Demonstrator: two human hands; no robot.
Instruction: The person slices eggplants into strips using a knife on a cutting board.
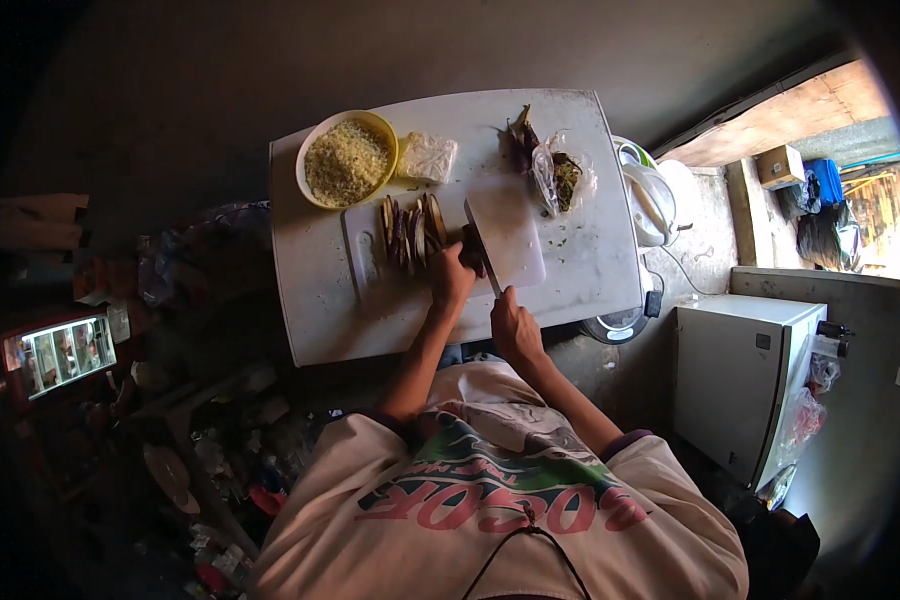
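On a white cutting board (526, 262), my left hand (451, 275) has its fingers closed around a dark purple eggplant piece (473, 250), mostly covered by the fingers and the blade. My right hand (516, 326) grips the handle of a knife (486, 262), whose blade points away from me beside that piece. Left of my left hand lies a row of cut eggplant strips (402, 234) with purple skin and pale flesh. Whole dark eggplants (522, 138) rest farther back on the table, by an open clear plastic bag (567, 182) with greenish-brown contents.
A yellow bowl (391, 135) of pale grated or chopped food and a wrapped whitish block (428, 158) stand at the back left of the white table (315, 325). Right of the table are a rice cooker (650, 205) and a low white refrigerator (732, 375). Clutter fills the lower left.
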